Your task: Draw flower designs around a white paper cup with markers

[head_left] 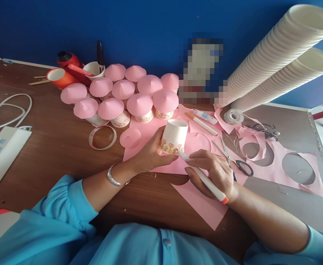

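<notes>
My left hand point(153, 149) is closed around a white paper cup point(175, 134), steadying it over pink paper. Red and yellow-orange flowers are drawn in a band along the cup's lower part. In my right hand point(212, 171) I grip a white marker point(205, 180) with an orange-red end, its tip at the drawn band. Behind the cup, several finished cups wear pink paper cones point(165, 101); some show similar drawings. A loose pink cone point(130, 138) lies left of my left hand, beside a roll of tape point(102, 137).
Scissors point(233, 158), a second marker point(201, 123), a glue bottle point(205, 116) and clear tape point(234, 116) lie to the right among cut pink sheets point(283, 162). Two tall stacks of cups point(274, 55) lean at the back right. A power strip point(6, 154) sits at the left.
</notes>
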The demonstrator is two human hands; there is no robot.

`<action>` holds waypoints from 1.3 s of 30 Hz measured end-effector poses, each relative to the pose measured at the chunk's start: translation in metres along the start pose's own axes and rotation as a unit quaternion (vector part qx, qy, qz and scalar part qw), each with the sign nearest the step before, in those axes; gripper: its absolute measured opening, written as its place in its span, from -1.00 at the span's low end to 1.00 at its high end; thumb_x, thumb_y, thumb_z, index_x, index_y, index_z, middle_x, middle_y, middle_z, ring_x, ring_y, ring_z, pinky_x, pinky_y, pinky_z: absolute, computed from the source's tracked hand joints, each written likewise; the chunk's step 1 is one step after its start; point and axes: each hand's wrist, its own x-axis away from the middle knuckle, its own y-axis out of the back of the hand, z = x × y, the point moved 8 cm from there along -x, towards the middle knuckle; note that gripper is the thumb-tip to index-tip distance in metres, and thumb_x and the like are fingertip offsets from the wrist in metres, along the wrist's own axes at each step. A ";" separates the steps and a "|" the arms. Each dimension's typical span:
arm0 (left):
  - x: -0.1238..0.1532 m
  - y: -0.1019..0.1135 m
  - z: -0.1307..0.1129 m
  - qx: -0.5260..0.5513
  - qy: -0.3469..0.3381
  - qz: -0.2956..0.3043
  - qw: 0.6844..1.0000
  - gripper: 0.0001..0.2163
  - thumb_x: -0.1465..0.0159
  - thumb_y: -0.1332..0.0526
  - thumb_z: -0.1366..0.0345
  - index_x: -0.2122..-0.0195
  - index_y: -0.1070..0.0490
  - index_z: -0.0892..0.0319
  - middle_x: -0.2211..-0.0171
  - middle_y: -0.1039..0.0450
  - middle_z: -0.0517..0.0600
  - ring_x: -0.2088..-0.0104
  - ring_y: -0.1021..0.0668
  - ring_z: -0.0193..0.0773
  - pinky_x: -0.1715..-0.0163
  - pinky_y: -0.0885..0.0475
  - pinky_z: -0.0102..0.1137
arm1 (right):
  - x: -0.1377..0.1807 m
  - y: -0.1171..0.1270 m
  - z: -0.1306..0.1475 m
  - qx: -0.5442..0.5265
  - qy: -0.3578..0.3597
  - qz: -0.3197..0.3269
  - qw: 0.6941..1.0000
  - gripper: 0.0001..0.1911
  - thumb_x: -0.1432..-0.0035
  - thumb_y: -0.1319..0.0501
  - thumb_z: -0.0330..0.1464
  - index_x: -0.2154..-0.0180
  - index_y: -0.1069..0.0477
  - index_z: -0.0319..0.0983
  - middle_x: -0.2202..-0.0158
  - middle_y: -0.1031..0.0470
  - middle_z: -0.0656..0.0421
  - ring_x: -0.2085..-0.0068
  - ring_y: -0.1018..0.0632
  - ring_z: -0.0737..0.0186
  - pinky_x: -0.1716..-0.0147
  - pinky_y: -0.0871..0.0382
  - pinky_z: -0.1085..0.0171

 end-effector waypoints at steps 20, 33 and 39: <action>0.000 0.002 0.005 -0.032 0.002 0.000 0.999 -0.37 -0.23 -0.48 0.21 -0.26 -0.26 0.09 -0.15 -0.45 0.16 -0.13 -0.53 0.06 -0.02 -0.54 -0.15 | 0.000 -0.002 0.001 0.018 0.004 0.013 1.000 -0.84 -0.37 -0.25 -0.53 0.05 -0.39 -0.25 0.35 -0.59 0.10 0.34 -0.68 0.22 0.42 -0.65 0.28; 0.001 0.002 0.005 -0.016 0.014 0.002 1.000 -0.36 -0.23 -0.48 0.17 -0.28 -0.26 0.09 -0.15 -0.45 0.17 -0.12 -0.54 0.07 -0.01 -0.54 -0.14 | 0.001 -0.001 -0.002 0.011 -0.020 0.010 1.000 -0.79 -0.36 -0.26 -0.53 0.03 -0.40 -0.20 0.32 -0.61 0.11 0.35 -0.69 0.18 0.46 -0.66 0.23; 0.001 0.001 0.002 0.003 0.016 -0.001 1.000 -0.34 -0.24 -0.48 0.19 -0.30 -0.25 0.05 -0.24 -0.41 0.17 -0.21 -0.49 0.10 -0.08 -0.51 -0.13 | 0.001 -0.002 0.000 0.012 -0.017 0.012 1.000 -0.82 -0.36 -0.25 -0.53 0.05 -0.39 -0.21 0.32 -0.62 0.10 0.34 -0.69 0.20 0.44 -0.63 0.27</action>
